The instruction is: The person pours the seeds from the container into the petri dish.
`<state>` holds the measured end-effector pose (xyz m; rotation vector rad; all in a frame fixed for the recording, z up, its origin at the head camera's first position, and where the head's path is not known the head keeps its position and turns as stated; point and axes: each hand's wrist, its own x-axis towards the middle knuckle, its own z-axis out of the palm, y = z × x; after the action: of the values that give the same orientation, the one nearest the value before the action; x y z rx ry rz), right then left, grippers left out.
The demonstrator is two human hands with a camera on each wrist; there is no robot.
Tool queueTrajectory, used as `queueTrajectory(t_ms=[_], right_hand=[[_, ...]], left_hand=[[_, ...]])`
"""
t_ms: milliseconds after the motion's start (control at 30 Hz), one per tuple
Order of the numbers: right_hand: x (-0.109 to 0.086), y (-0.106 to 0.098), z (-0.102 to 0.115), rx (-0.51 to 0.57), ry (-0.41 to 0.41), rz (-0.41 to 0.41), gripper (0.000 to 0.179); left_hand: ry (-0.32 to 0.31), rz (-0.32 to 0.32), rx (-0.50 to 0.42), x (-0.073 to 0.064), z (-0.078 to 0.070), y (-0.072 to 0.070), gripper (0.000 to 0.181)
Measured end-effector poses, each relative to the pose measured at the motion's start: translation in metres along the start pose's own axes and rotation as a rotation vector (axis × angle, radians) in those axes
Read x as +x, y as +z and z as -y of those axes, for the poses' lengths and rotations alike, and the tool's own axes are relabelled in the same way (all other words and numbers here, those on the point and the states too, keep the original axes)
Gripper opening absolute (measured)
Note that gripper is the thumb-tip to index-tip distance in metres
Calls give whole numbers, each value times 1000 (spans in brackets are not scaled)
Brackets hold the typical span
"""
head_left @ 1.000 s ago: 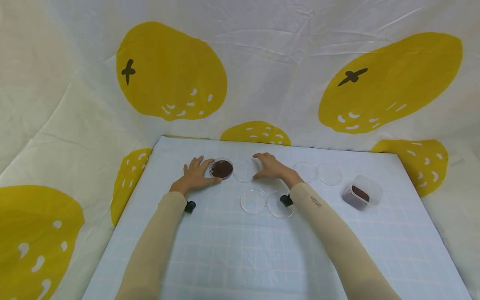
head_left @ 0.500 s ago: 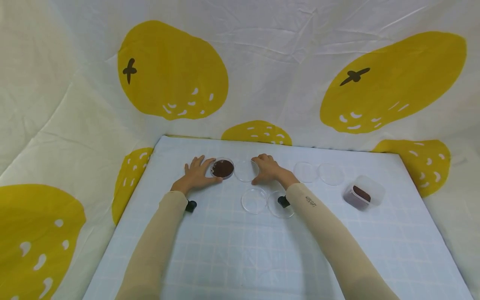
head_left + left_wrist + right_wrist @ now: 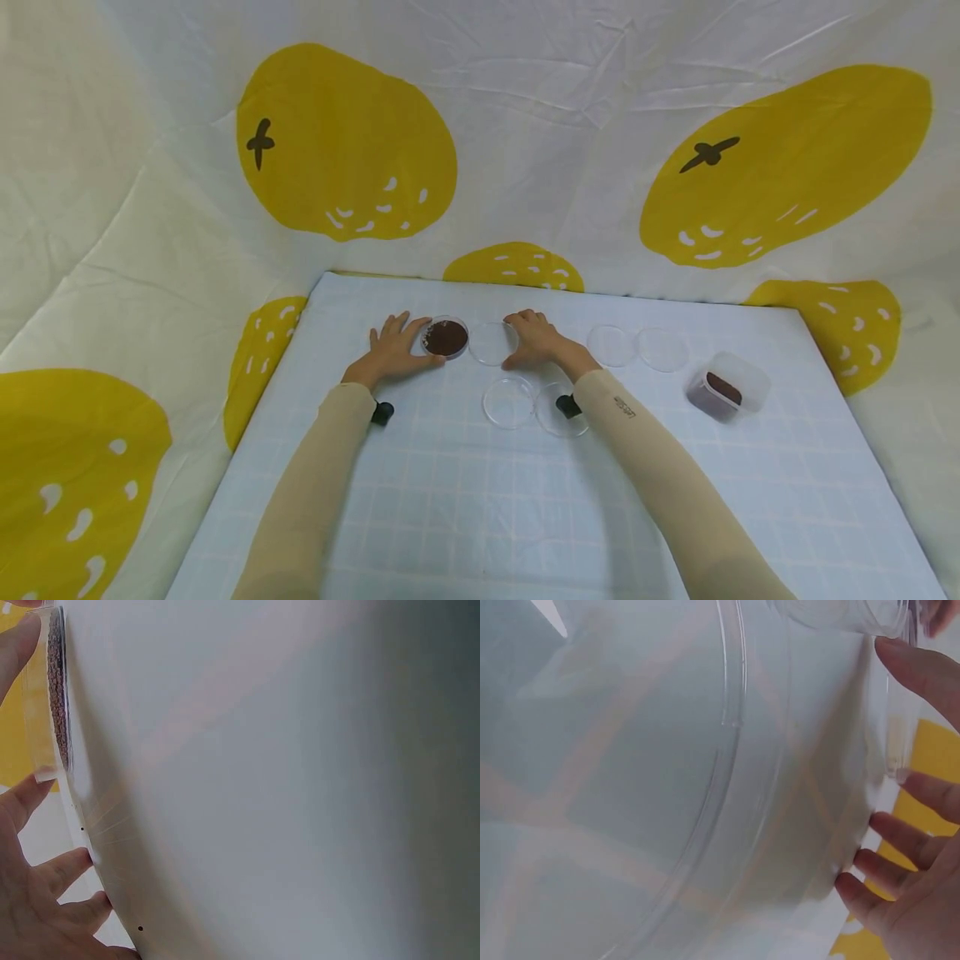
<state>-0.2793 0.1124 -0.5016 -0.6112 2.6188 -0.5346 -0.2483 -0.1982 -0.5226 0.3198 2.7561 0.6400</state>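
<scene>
A round petri dish of brown granules (image 3: 447,339) stands at the table's back left. My left hand (image 3: 386,350) holds it by the rim between thumb and index finger; the other fingers spread on the table. In the left wrist view the granules (image 3: 58,697) show as a thin layer inside the clear wall. Just right of it lies a clear petri dish part (image 3: 491,344). Thumb and index finger of my right hand (image 3: 538,340) pinch its right edge. In the right wrist view, the clear wall (image 3: 895,742) shows between those fingertips, the other fingers resting on the table.
Two clear round dish parts (image 3: 508,402) lie in front, one partly under my right forearm. Two more (image 3: 663,349) lie right of my right hand. Farther right stands an open plastic tub (image 3: 712,396) with brown granules. A patterned cloth (image 3: 540,167) hangs behind the table.
My right hand has moved slightly left and its fingers have closed in on the edge of the clear petri dish part. My left hand stays at the filled dish.
</scene>
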Motion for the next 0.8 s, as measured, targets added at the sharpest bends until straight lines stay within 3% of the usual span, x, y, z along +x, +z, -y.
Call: queueTrajectory(t_ms=[300,800], right_hand=[[-6,-2,0,99,-9,-4,85],[-7,-3,-4,147,-120,-82,91]], left_hand=[[-7,3,16,0,-1,0,98],[-10,2,23,1,-1,-1,97]])
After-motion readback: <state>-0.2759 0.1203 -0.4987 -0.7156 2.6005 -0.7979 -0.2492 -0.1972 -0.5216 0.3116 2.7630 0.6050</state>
